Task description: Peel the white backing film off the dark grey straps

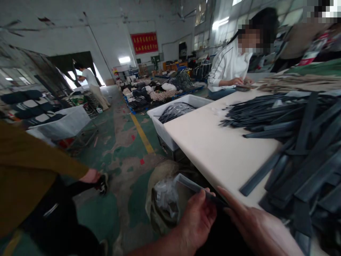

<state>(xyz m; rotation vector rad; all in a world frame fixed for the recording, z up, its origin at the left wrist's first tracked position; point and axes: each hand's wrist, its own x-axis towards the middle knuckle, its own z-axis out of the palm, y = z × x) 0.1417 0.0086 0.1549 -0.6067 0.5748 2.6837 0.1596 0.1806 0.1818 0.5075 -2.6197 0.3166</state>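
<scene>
Beside the tabletop (213,149), left hand (197,217) and right hand (255,227) pinch one dark strip (210,197) together — steadying it off the heap of strips (301,149).

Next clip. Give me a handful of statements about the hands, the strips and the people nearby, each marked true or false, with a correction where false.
1. The left hand and right hand both touch one dark strip in a clear sleeve. True.
2. The pale table is bare. False: a pile of dark strips lies on it.
3. The white bin beside the table holds dark strips. True.
4. The person in the white top stands by the far doorway. False: they sit at the table's far end.
5. A bag sits on the floor below the hands. True.
</scene>
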